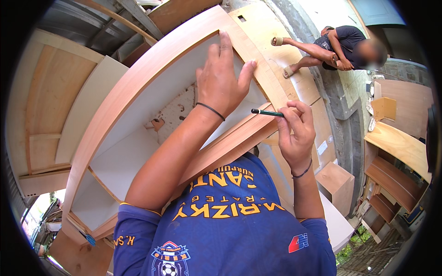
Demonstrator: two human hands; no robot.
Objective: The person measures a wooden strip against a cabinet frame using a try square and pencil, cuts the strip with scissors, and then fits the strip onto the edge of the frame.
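Two hands, the left hand [222,80] and the right hand [294,133]. One green pencil [267,112]. One open wooden cabinet [138,87] with white inside. Two wrist bands, one per wrist. One other person [340,48] sitting beyond.

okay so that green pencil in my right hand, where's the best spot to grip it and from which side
Grip the green pencil on its bare shaft near the dark tip, coming from the cabinet side, probably. It lies nearly level, tip pointing left, and the right hand already covers its back end. The left hand rests on the cabinet's edge.
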